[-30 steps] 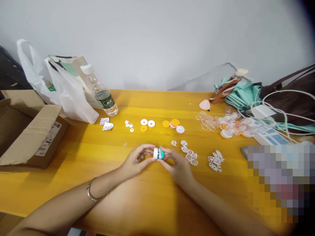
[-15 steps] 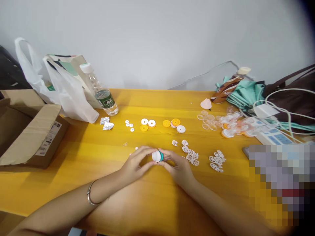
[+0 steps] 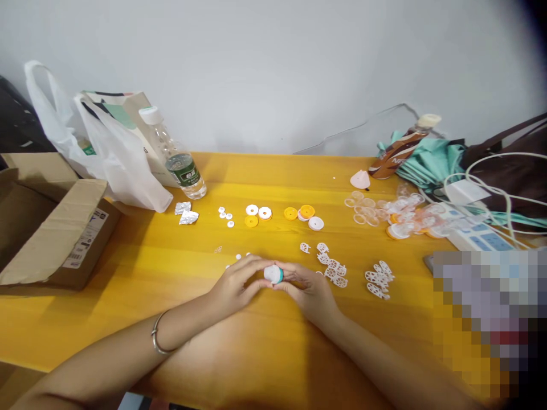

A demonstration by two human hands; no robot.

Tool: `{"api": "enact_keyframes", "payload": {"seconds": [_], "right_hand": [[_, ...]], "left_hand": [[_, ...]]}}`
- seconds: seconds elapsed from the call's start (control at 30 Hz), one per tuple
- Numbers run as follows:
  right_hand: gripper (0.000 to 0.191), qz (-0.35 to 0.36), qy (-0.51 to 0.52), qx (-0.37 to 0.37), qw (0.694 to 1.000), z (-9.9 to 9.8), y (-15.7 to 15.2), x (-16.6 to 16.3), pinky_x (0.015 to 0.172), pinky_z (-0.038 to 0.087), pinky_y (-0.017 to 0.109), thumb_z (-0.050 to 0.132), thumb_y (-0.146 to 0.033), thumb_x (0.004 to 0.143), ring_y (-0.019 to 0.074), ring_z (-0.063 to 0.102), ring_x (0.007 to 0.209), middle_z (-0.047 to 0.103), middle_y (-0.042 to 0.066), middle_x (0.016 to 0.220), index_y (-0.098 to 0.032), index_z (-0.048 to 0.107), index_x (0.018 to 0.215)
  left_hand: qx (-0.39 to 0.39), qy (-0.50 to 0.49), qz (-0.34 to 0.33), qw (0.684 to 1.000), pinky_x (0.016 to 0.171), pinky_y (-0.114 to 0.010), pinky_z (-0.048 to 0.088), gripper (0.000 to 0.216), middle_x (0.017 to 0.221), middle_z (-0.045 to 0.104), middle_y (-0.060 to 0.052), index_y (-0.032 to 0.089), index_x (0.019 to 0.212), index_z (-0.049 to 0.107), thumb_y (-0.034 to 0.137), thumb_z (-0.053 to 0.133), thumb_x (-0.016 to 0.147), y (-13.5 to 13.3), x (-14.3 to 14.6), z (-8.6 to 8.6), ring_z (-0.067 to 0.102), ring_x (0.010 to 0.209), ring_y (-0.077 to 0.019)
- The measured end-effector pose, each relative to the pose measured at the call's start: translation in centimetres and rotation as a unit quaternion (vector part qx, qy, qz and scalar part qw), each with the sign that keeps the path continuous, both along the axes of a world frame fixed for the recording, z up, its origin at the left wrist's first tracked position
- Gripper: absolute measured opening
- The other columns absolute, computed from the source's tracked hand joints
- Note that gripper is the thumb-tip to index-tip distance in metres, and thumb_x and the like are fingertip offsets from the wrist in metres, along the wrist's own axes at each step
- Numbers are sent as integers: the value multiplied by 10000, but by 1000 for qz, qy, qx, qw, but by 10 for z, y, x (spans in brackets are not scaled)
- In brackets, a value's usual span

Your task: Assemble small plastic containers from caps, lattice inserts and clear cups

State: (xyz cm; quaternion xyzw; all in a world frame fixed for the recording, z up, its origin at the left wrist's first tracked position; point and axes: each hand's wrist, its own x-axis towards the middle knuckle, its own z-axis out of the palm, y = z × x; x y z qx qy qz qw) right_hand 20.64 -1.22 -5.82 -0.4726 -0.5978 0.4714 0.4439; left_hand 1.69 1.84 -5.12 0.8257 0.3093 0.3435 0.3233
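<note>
Both of my hands meet at the middle of the yellow table (image 3: 141, 267). My left hand (image 3: 235, 287) and my right hand (image 3: 310, 290) pinch a small round white and teal plastic part (image 3: 273, 274) between their fingertips, just above the tabletop. A silver bangle (image 3: 157, 333) sits on my left wrist. Small white lattice pieces (image 3: 331, 267) lie just right of my right hand, with another cluster (image 3: 378, 279) further right. White and orange discs (image 3: 282, 215) lie in a row beyond my hands.
An open cardboard box (image 3: 51, 222), white plastic bags (image 3: 115, 154) and a water bottle (image 3: 175, 156) stand at the left. Clear and orange rings (image 3: 397, 213), a brown bottle (image 3: 397, 148), a teal cloth, a power strip (image 3: 474, 233), cables and a dark bag crowd the right.
My hands have lowered slightly toward the table and turned the part, so its white face shows more and the teal side less. Nothing else moved.
</note>
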Motion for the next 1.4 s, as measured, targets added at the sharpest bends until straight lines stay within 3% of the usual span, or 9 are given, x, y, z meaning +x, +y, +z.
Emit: {"api": "enact_keyframes", "payload": {"seconds": [0.27,0.43,0.63,0.8,0.97,1.13,1.3,1.4], "right_hand": [[297,2,32,-17,999,0,-1,-2,821,540,335,658,-140,694,177,687,826,729,-14,896,-249,655,970],[305,36,107,-61,992,-1,0,-2,837,525,333,672,-167,695,173,678,839,723,6,884,-227,628,990],[343,68,156,-78,982,-2,1,-3,871,492,324,628,-203,755,144,647,878,680,0,875,-249,496,1068],[292,49,165,-81,982,-3,0,-3,784,498,293,610,-201,764,131,645,814,650,-24,827,-265,389,944],[250,44,105,-92,989,-2,0,-1,677,482,274,578,-211,773,134,622,704,611,-43,706,-262,362,889],[237,59,68,-88,992,3,-2,-2,670,478,284,583,-259,769,140,610,683,617,-31,704,-258,368,868],[140,46,-119,-18,992,30,11,22,661,473,284,569,-343,777,147,591,667,626,15,724,-212,520,786],[174,-30,-235,3,971,52,27,60,646,464,285,524,-369,790,158,585,661,629,31,712,-199,553,775]], "left_hand": [[-6,-24,3,1000,805,-291,466,327,960,636,-92,183,1112,568,176,610,789,0,0,-2,590,880,-163],[-4,-40,-24,999,785,-295,475,263,935,626,-95,160,1046,597,190,615,785,3,-1,0,592,860,-161],[16,-48,-26,998,798,-295,485,377,992,601,-107,164,1138,548,159,620,768,6,-1,3,588,911,-163],[19,-46,-28,998,854,-322,477,350,1046,600,-129,150,1102,552,170,628,760,6,1,0,582,991,-184],[23,-54,-38,998,851,-326,480,349,1034,624,-131,149,1089,549,180,643,753,7,1,-5,589,983,-182],[38,-37,-46,998,841,-333,489,341,1019,628,-138,138,1071,547,210,650,755,7,0,-7,590,978,-194],[70,2,-41,997,842,-304,483,300,1024,613,-126,145,1081,537,211,602,795,3,1,-5,580,978,-177],[93,57,-55,993,847,-302,473,308,1027,614,-117,157,1116,525,251,568,826,1,3,-3,576,978,-177]]}}
